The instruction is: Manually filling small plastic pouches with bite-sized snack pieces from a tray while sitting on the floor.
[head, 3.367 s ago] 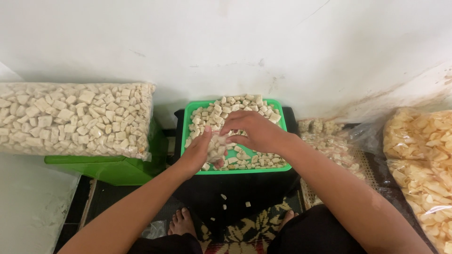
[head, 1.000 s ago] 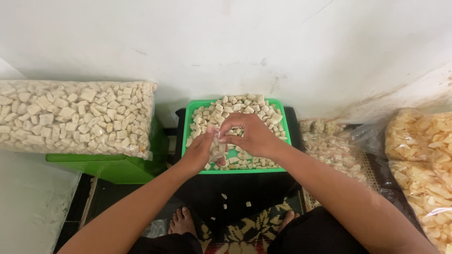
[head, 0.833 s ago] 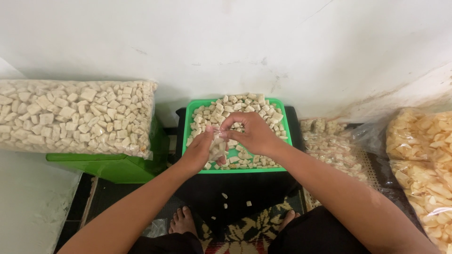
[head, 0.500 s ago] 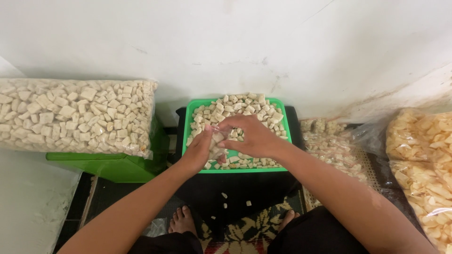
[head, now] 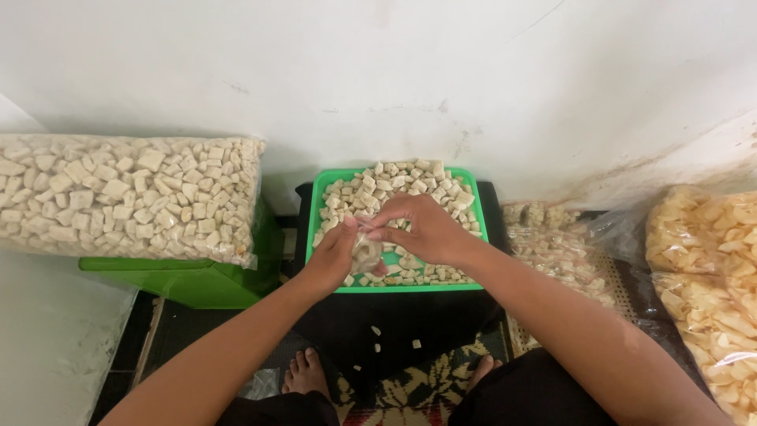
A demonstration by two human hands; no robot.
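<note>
1. Seen from above, a person's two bare hands meet over a shallow green plastic tray filled with pale, cube-shaped cracker pieces.
2. The left hand cups a small clear plastic bag already part filled with the pale pieces; its fingers are closed around the bag.
3. The right hand has come in closer than it was a few seconds ago, and its fingers are now pinched together at the bag's mouth; whether they grip a piece or only the plastic cannot be told.
4. Judging by this, filling goes on, with the bag not yet sealed.
5. The bag sits just above the tray's near left part, between both hands and touching them.
6. A few stray pieces lie on the dark cloth below the tray.
7. A large clear sack of the same cubes rests to the left; bags of yellow crisps lie to the right.
</note>
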